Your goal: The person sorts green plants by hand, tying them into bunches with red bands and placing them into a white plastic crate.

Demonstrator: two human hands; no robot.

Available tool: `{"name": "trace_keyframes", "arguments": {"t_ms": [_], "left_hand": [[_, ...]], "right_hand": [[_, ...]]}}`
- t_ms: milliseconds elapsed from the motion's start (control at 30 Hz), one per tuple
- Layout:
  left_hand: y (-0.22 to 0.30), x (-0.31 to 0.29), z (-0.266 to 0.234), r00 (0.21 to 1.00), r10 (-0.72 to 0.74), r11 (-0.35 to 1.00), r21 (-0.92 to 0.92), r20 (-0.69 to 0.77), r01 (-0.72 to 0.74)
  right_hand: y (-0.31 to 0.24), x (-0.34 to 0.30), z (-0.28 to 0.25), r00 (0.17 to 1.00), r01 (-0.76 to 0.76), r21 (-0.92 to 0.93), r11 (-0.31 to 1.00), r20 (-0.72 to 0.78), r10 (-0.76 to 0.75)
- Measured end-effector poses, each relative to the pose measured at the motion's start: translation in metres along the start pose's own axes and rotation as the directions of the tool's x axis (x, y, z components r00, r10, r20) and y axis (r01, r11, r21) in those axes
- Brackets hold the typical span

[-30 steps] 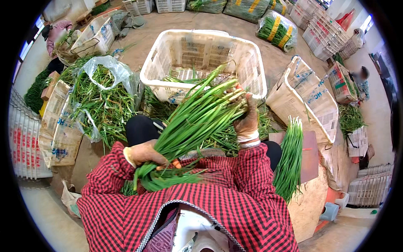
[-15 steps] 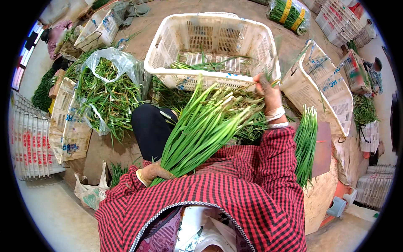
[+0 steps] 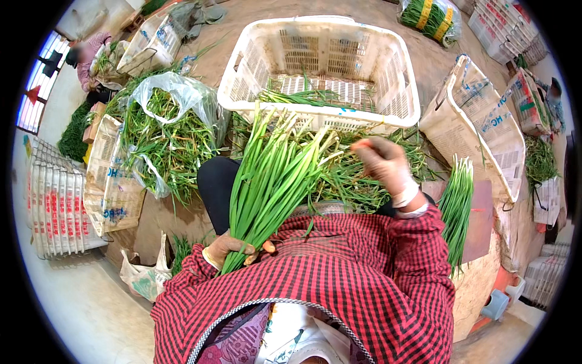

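My left hand (image 3: 233, 250) is closed around the leafy ends of a bunch of garlic chives (image 3: 273, 176) over my lap. The pale stem ends fan out toward the large white crate (image 3: 321, 112). To the right of these stems, my right hand (image 3: 385, 164) is raised apart from the bunch, wrist wrapped in white, fingers bent together. Whether anything is pinched in them is hidden. Below it lies a heap of loose trimmings (image 3: 351, 182). A neat bundle of garlic chives (image 3: 458, 209) rests on a board (image 3: 482, 212) at my right.
A clear plastic bag of greens (image 3: 167, 121) stands at the left by a tilted crate (image 3: 109, 176). Another tilted crate (image 3: 485, 127) stands right. A strapped bundle (image 3: 427, 18) lies far right. Stacked crates (image 3: 57, 206) line the left. Two co-workers sit farther off.
My right hand has come down and slightly away from the stem ends, its fingers leaving them. The bunch in my left hand has swung more upright. The view has shifted a little.
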State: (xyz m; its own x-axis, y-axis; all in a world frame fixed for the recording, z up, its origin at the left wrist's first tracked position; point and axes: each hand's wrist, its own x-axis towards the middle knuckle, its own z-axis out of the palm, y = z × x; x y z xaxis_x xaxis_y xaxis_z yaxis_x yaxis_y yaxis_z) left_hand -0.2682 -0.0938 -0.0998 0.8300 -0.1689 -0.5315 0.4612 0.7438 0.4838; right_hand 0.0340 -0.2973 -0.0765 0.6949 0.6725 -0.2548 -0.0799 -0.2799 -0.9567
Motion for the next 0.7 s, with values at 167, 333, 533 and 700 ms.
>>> {"name": "trace_keyframes", "arguments": {"t_ms": [167,333,533,700], "left_hand": [[0.002,0.006,0.005,1.000,-0.013,0.988,0.156,0.003,0.013],[0.003,-0.004,0.002,1.000,-0.013,1.000,0.016,-0.005,0.013],[0.002,0.000,-0.003,0.999,-0.027,0.999,0.038,-0.029,0.028],[0.003,0.004,0.004,0.996,0.064,0.986,0.152,0.065,-0.073]], "right_hand": [[0.032,0.023,0.056,0.985,0.016,-0.061,0.998,0.170,-0.005],[0.020,0.025,0.037,0.994,0.023,0.132,0.991,0.099,-0.036],[0.000,0.008,0.039,0.967,-0.142,0.148,0.979,0.234,0.104],[0.020,0.010,0.058,0.970,-0.077,0.107,0.991,0.238,0.049]]}}
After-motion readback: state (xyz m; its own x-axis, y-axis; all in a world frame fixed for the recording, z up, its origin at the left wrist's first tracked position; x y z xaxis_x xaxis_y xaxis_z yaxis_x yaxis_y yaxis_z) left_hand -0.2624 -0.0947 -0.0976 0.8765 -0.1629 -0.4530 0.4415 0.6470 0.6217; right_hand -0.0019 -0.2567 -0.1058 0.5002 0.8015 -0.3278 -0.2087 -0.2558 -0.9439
